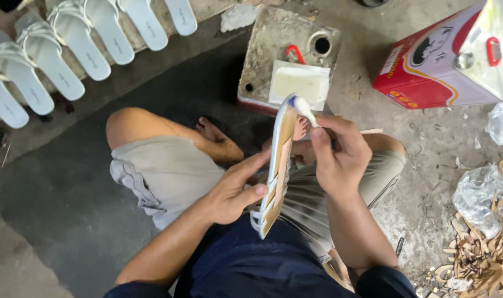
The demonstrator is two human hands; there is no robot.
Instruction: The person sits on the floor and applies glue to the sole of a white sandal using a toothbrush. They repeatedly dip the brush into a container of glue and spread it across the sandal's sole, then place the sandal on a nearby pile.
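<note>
Left hand (237,190) grips a sandal sole (277,171) on edge at frame centre, thumb and fingers clamped on its lower half, tan underside facing right. Right hand (337,152) is closed on a brush (305,110) whose white-coated tip touches the sole's top end. Just above, a grimy square can (262,66) carries a shallow white tray (299,84) holding pale glue. Upper right: red and white tin (428,66) lying tilted, red handle on its metal top; contents not visible. Upper left: row of white sandals (69,38) laid side by side. Right edge: crumpled clear plastic bags (478,193). Lower right: pile of tan cut-out strap pieces (486,248) on the concrete floor (428,160).
</note>
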